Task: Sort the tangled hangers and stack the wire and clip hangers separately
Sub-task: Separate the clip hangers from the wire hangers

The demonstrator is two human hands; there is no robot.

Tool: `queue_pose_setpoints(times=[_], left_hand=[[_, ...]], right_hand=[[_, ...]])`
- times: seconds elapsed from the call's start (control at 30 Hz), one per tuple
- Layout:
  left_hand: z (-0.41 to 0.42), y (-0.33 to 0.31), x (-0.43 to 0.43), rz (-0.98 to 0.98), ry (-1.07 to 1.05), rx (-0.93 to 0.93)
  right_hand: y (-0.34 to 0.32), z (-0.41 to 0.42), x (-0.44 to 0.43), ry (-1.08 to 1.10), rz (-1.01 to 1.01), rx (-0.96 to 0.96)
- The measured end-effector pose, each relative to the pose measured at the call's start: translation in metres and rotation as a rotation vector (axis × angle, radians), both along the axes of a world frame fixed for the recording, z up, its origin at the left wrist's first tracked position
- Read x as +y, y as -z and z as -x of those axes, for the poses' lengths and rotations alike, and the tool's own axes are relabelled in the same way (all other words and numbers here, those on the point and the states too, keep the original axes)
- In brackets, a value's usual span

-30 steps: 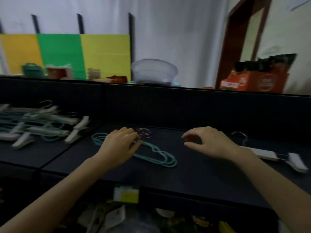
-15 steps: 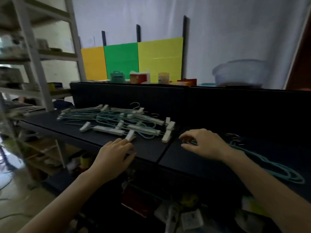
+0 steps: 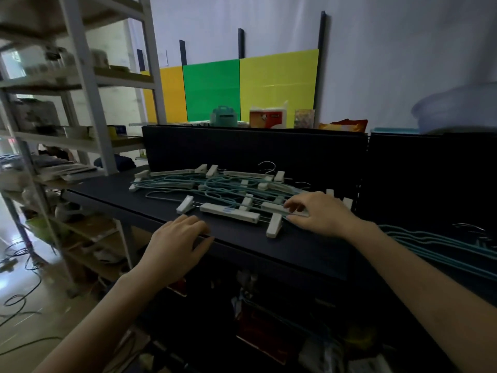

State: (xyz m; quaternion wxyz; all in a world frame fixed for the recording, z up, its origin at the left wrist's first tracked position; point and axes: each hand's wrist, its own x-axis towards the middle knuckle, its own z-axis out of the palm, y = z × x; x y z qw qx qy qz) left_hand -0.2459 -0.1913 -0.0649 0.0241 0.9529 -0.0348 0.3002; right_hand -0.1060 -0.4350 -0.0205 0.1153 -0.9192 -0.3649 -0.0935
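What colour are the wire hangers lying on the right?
The wire hangers are teal; the head view shows them best.

Tangled heap (image 3: 228, 189) of white clip hangers and teal wire hangers — separate teal stack (image 3: 443, 246) at right

Matt black shelf (image 3: 242, 235), white plastic clips (image 3: 274, 228)

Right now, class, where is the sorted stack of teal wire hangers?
Head view: the teal wire hangers lie far right on the dark shelf, beyond the right forearm, apart from the tangled pile by the right hand.
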Motion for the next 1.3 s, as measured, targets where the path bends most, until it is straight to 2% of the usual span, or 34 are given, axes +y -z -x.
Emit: queue_pose_setpoints(times=[0.27,0.47,0.57,0.7,0.83,1.03,1.3], left_hand=[[-0.061,-0.004,0.07,-0.023,0.054,0.009],[-0.108,-0.016,0.103,-0.018,0.165,0.02],[-0.126,-0.016,0.111,0.028,0.214,0.011],[-0.147,-0.018,0.117,0.015,0.284,0.024],[-0.165,-0.022,0.121,0.027,0.347,0.013],[-0.191,-0.023,0.116,0.05,0.457,0.091],[-0.239,-0.026,0.071,-0.064,0.634,0.121]], right_hand=[[0.003,-0.061,0.053,0.153,0.15,-0.042],[0.005,-0.088,0.081,0.257,0.213,0.002],[0.008,-0.094,0.085,0.284,0.161,-0.027],[0.006,-0.1,0.087,0.288,0.072,0.076],[-0.01,-0.092,0.082,0.314,-0.13,0.119],[-0.045,-0.056,0.05,0.476,-0.386,-0.006],[-0.042,0.01,-0.003,0.74,-0.493,-0.103]])
